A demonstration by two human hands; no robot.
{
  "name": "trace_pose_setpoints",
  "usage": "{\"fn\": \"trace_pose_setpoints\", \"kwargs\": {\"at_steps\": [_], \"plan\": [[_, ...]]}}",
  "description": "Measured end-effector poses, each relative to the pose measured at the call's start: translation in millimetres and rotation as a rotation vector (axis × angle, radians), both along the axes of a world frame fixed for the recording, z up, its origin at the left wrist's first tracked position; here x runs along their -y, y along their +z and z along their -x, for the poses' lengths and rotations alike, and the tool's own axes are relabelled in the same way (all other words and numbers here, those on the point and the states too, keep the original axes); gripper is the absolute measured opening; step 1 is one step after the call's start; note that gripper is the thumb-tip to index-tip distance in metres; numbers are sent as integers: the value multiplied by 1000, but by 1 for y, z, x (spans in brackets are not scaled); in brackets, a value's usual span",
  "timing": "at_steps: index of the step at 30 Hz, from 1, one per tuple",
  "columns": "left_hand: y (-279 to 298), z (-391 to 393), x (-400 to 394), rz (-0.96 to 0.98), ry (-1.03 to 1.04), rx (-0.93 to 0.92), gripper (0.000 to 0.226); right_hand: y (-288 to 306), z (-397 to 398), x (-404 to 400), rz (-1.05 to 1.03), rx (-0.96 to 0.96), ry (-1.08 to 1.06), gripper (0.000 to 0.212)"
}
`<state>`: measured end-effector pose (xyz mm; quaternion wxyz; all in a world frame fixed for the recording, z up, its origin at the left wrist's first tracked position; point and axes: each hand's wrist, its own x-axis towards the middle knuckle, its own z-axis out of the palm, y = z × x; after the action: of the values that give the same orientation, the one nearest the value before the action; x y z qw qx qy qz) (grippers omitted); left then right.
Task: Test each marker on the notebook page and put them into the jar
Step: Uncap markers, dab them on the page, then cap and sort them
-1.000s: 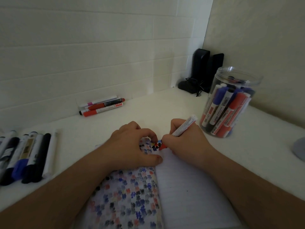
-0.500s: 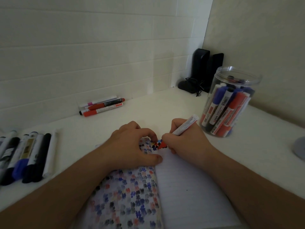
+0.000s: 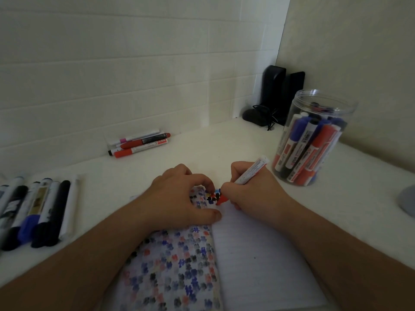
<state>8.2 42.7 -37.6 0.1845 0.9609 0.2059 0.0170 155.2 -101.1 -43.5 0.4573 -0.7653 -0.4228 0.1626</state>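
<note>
White desk: open notebook, jar, loose markers, speakers.

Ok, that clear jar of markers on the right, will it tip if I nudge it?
Probably steady: the jar is wide, upright and stuffed with markers, so likely heavy low down. Its smooth clear wall may slip in a grip. A push near the rim could still rock it.
</note>
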Motion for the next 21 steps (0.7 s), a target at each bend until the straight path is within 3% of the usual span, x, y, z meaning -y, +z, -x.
{"fn": "trace_pose_setpoints", "kwargs": {"at_steps": [4, 7, 11, 15, 21], "plan": [[0, 2, 0, -17, -23, 8, 65, 1, 1, 0, -20, -52, 0, 25], [1, 6, 3, 57, -61, 146, 38, 6, -4, 2, -168, -324, 22, 25], [2, 6, 3, 83, 4, 361, 48, 14, -10, 9, -317, -590, 167, 15], [2, 5, 0, 134, 30, 410, 30, 19, -14, 12, -361, -713, 197, 18], [7, 5, 5, 126, 48, 430, 29, 17, -11, 11, -323, -757, 218, 31]]}}
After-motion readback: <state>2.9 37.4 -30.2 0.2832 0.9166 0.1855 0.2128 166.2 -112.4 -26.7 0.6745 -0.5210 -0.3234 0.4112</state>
